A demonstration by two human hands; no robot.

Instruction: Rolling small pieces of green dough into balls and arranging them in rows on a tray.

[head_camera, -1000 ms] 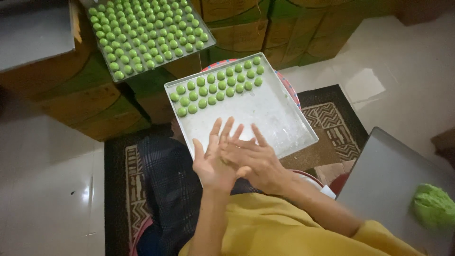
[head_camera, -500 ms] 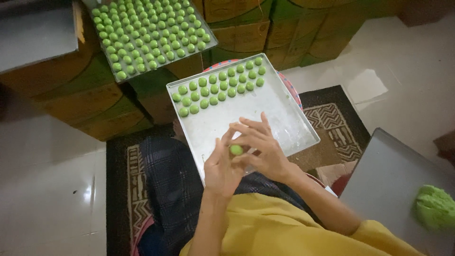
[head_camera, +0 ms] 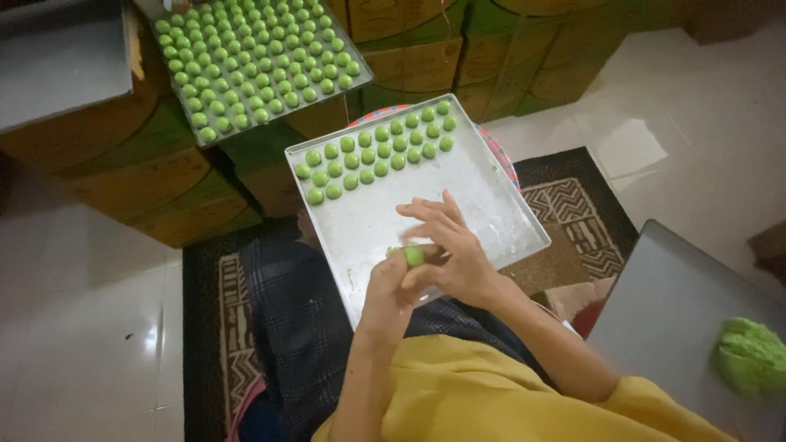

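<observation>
Both hands met over the near tray [head_camera: 491,196]: left hand [head_camera: 391,286] and right hand [head_camera: 452,255] pinched one green dough ball [head_camera: 414,256] between fingertips. Light, even pressure would have kept it round. The tray held about twenty-five balls [head_camera: 372,155] in three rows; the far tray [head_camera: 254,61] looked full; one dough lump [head_camera: 752,357] lay right

A pale, glossy tiled floor [head_camera: 82,344] carries a dark patterned rug [head_camera: 573,221] and a stack of yellow-and-green cardboard boxes [head_camera: 147,164]. A full metal tray [head_camera: 184,135] of green dough balls rests on the boxes. A grey tray [head_camera: 671,319] at the right holds a lump of green dough [head_camera: 752,356].
</observation>
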